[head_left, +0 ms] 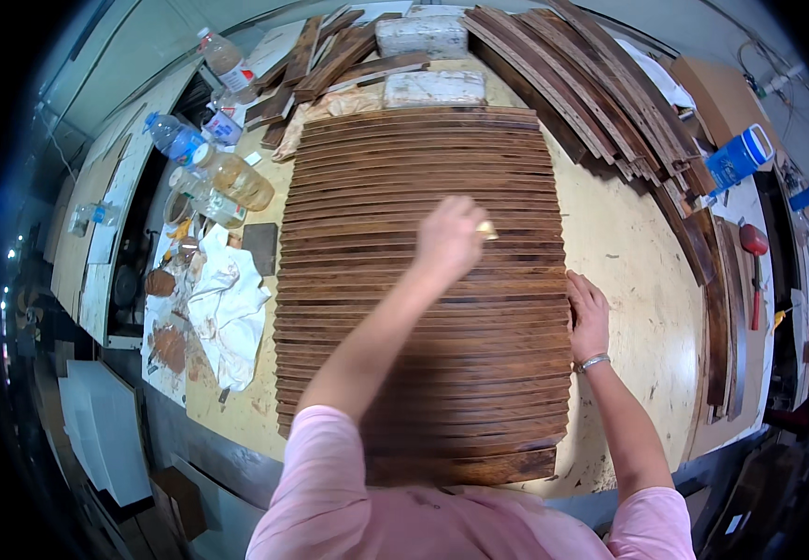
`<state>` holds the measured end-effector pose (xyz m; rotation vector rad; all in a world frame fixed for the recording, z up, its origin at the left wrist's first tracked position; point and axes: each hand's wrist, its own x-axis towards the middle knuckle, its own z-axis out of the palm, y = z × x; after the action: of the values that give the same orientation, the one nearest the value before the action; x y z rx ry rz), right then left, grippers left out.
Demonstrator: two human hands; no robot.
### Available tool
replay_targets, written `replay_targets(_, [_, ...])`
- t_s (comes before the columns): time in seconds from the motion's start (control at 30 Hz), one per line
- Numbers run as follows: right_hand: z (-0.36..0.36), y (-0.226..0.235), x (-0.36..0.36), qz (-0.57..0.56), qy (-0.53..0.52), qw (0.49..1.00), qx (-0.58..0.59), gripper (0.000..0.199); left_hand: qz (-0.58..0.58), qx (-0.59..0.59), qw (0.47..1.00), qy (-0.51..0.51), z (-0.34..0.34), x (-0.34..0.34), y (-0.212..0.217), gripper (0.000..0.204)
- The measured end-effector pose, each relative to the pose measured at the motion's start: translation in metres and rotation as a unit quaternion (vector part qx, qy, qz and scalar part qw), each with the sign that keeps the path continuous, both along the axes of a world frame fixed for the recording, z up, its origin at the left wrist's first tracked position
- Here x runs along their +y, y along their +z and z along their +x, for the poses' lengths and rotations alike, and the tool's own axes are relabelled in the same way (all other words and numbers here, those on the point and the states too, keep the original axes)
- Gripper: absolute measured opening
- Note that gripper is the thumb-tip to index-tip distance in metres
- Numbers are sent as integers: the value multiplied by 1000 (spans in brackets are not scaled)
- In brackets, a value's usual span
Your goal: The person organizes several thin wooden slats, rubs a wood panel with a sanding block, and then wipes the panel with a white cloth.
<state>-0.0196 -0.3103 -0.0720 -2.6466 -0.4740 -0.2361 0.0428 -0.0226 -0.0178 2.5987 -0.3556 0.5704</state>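
A dark brown panel of ridged wooden slats [404,322] lies flat on the worktable [633,373], its ridges running left to right. Over the panel's middle, my left hand [449,239] is closed around a small pale yellow piece [486,230]; only its end shows past the fingers, so I cannot tell its kind. At the panel's right edge rests my right hand [588,317], fingers stretched out and touching the side of the slats. A metal band circles the right wrist.
Left of the panel lie a white cloth [227,303], a dark square block [260,248] and several plastic bottles [236,177]. Brown-stained boards [582,93] are stacked at the far right. Two white wrapped blocks [434,89] sit beyond the panel. A blue container [737,161] stands right.
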Motion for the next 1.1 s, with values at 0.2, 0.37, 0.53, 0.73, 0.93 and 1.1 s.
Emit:
replay_targets(0.2, [3, -2, -2, 2, 17, 1000, -1, 56, -12, -45, 995, -92, 38, -103, -4, 14])
replay_targets(0.37, [2, 0, -2, 11, 9, 1000, 8, 55, 30, -8, 998, -52, 8, -3, 2, 16])
replay_targets(0.53, [1, -5, -5, 5, 4, 1000, -5, 54, 99, 102, 969, 203, -70, 188, 28, 18])
replay_targets(0.73, [1, -5, -4, 11, 11, 1000, -4, 52, 49, 96, 937, 334, -118, 250, 46, 16])
replay_targets(0.93, [1, -1, 0, 13, 8, 1000, -1, 48, 63, 89, 973, 203, -105, 213, 29, 18])
replay_targets(1.1, [0, -6, -2, 12, 12, 1000, 2, 58, 49, 128, 910, 392, -126, 266, 26, 13])
